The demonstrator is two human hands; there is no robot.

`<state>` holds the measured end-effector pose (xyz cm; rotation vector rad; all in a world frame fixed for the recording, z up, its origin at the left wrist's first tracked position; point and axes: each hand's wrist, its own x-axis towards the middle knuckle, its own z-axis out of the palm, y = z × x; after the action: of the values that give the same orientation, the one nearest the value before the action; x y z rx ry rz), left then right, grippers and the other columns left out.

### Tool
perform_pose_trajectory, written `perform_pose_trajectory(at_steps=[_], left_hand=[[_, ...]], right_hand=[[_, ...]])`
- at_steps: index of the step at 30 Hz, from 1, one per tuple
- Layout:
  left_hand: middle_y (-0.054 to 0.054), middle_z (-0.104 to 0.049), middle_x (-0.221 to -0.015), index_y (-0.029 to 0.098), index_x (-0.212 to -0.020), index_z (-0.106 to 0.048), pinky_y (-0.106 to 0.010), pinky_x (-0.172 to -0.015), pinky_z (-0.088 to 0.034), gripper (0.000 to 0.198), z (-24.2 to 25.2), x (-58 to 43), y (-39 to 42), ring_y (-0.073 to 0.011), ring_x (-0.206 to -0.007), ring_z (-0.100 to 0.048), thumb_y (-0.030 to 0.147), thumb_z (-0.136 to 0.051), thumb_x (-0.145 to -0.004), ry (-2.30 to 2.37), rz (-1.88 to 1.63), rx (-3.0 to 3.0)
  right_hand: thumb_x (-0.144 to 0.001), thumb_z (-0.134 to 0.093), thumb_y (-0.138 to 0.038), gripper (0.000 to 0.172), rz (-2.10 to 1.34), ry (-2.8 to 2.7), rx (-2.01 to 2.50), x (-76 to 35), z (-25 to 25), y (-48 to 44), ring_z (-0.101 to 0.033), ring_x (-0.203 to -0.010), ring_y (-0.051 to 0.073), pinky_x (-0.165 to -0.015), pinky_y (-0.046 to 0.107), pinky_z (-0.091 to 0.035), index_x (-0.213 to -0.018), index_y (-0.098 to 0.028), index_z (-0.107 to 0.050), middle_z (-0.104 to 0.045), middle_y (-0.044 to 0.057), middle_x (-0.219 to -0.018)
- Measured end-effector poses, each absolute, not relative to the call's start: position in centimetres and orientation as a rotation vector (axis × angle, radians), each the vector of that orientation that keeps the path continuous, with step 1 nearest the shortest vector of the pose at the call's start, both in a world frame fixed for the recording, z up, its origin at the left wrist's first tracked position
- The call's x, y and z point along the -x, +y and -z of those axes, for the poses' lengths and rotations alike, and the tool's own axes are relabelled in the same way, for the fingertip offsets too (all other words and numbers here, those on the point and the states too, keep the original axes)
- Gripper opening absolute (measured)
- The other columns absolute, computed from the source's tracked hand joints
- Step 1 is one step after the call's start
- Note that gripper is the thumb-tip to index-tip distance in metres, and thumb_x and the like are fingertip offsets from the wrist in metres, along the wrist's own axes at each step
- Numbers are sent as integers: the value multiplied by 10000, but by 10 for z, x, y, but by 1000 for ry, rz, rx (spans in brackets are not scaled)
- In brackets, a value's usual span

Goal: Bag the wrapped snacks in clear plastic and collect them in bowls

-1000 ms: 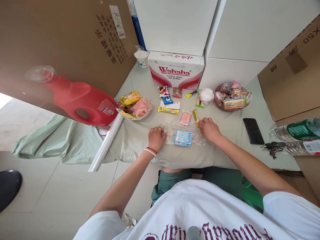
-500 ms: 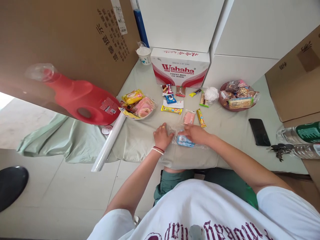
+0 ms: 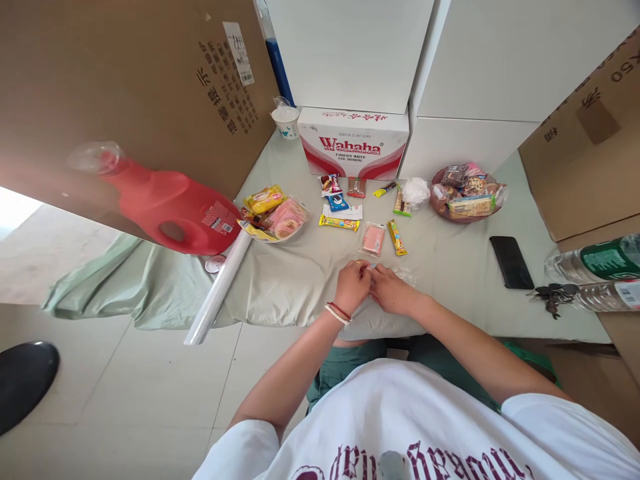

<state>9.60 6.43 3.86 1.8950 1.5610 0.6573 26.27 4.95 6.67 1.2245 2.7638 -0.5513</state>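
Observation:
My left hand (image 3: 353, 288) and my right hand (image 3: 393, 289) meet at the near edge of the cloth-covered table. Their fingers are pinched together around a blue packet (image 3: 372, 266) in clear plastic. Only a sliver of the packet shows; my fingers hide the rest. Crumpled clear plastic film (image 3: 406, 275) spreads out beside my right hand. Just beyond my fingers lies a pink packaged snack (image 3: 373, 239), with a yellow snack bar (image 3: 397, 237) to its right.
More wrapped snacks (image 3: 339, 223) lie before a Wahaba water carton (image 3: 354, 148). Snack-filled bowls stand left (image 3: 287, 237) and right (image 3: 440, 212). A red jug (image 3: 175, 207) and a clear film roll (image 3: 217, 290) are at left; a phone (image 3: 511, 262), keys (image 3: 554, 296) and bottles (image 3: 607, 259) at right.
My hands have come together, the left moving right towards the right hand. The blue packet, plainly visible before, is now mostly covered by my fingers. The view has shifted slightly.

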Motion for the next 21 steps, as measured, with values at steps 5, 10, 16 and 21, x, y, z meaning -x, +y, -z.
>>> perform_pose_trajectory(at_steps=[5, 10, 16, 21], left_hand=[[-143, -678, -1379, 180, -1321, -688, -483, -1112, -505, 443, -27, -118, 26, -287, -1284, -623, 222, -479, -933, 1472, -626, -2065], [-160, -481, -1637, 149, -1600, -422, -508, -1208, -394, 707, -12, -116, -4, -314, -1460, -507, 192, -504, -899, 1504, -470, -2409], [-127, -459, -1658, 171, -1615, -406, -513, -1238, -359, 679, -8, -115, -5, -281, -1474, -508, 192, -460, -938, 1507, -421, -2437], [-172, -511, -1612, 135, -1522, -517, -565, -1271, -329, 618, -10, -113, -4, -306, -1508, -473, 147, -484, -905, 1422, -434, -2429]], right_hand=[[-1043, -511, -276, 261, 1061, 2859, -1448, -303, -64, 19, -620, -1113, 254, -1019, 423, -510, -1126, -197, -746, -687, 115, -1155], [-971, -644, -412, 407, 648, 2228, -2404, -318, -47, -2, -607, -1152, 343, -920, 428, -535, -1304, -179, -657, -623, 186, -1234], [-960, -564, -211, 122, 791, 2321, -2215, -307, -66, 12, -633, -930, 233, -840, 329, -492, -1029, -218, -663, -654, 91, -1045], [-1015, -476, -191, 194, 686, 2383, -2067, -258, -88, 66, -656, -995, 233, -845, 315, -466, -1100, -191, -650, -697, 96, -1076]])
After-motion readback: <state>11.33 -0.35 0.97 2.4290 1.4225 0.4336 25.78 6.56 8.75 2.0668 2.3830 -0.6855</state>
